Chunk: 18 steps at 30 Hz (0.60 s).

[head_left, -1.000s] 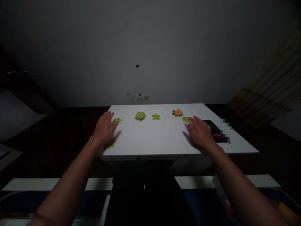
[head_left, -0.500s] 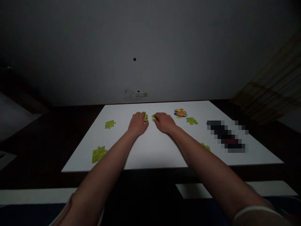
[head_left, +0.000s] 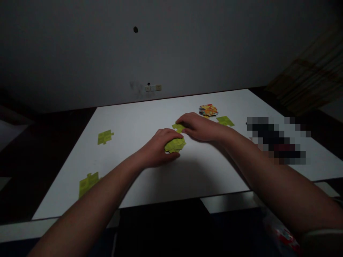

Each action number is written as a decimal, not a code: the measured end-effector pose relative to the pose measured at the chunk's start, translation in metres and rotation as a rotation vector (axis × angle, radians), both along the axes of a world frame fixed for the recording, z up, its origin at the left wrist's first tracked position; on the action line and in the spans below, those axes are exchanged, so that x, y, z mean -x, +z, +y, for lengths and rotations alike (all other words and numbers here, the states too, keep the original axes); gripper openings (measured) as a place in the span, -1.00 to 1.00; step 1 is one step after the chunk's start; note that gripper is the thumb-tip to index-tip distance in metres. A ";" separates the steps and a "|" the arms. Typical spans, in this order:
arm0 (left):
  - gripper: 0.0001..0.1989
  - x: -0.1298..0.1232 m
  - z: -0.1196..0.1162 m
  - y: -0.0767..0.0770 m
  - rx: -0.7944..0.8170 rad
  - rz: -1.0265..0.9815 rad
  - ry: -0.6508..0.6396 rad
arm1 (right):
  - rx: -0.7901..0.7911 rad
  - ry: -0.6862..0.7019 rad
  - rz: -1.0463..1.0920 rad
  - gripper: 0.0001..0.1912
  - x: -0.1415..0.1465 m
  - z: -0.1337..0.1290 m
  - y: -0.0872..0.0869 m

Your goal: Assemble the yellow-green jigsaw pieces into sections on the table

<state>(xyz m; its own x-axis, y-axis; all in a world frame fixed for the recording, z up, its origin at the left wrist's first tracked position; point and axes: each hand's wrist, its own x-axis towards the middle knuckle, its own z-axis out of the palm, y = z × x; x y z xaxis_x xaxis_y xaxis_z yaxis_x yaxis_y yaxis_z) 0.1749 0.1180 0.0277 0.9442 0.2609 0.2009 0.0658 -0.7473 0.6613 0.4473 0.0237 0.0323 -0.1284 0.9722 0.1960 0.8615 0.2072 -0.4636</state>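
My left hand (head_left: 159,147) is closed around a small stack of yellow-green jigsaw puzzle pieces (head_left: 175,144), thumb on the near side and fingers over the far side. Just beyond the stack, my right hand (head_left: 197,125) has its fingertips closed on a single yellow-green puzzle piece (head_left: 177,127) at the table surface. Part of that piece is covered by the fingers. The two hands are close together, the left one nearer to me.
On the white table (head_left: 134,125) lie yellow-green pieces at far left (head_left: 104,137), near left (head_left: 88,182) and right (head_left: 225,121). A multicoloured pile of pieces (head_left: 208,110) sits at the back. A dark pixelated object (head_left: 273,137) lies at right.
My left hand has come nearer and turned, so the stack in it now shows. My right hand still has its piece. The view has tilted and shifted, and my right forearm now covers more table.
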 end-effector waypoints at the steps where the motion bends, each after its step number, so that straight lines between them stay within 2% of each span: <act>1: -0.22 0.000 0.001 -0.001 0.016 -0.014 0.014 | 0.007 0.006 0.017 -0.60 -0.003 -0.002 0.001; 3: 0.01 0.000 0.001 -0.002 0.038 -0.021 0.047 | 0.030 0.003 0.036 -0.54 -0.007 -0.007 0.004; 5: 0.06 0.000 0.001 -0.002 0.051 -0.008 0.087 | 0.042 -0.021 0.057 -0.44 -0.009 -0.010 0.005; 9: -0.06 0.001 0.003 0.002 0.123 0.034 0.166 | -0.004 -0.075 0.115 -0.25 -0.007 -0.012 0.005; 14: -0.15 0.003 0.008 0.005 0.225 -0.032 0.238 | 0.038 -0.077 0.161 -0.41 0.004 -0.012 0.012; 18: -0.29 0.003 0.009 0.007 0.202 -0.077 0.248 | 0.107 -0.125 0.154 -0.39 0.009 -0.013 0.019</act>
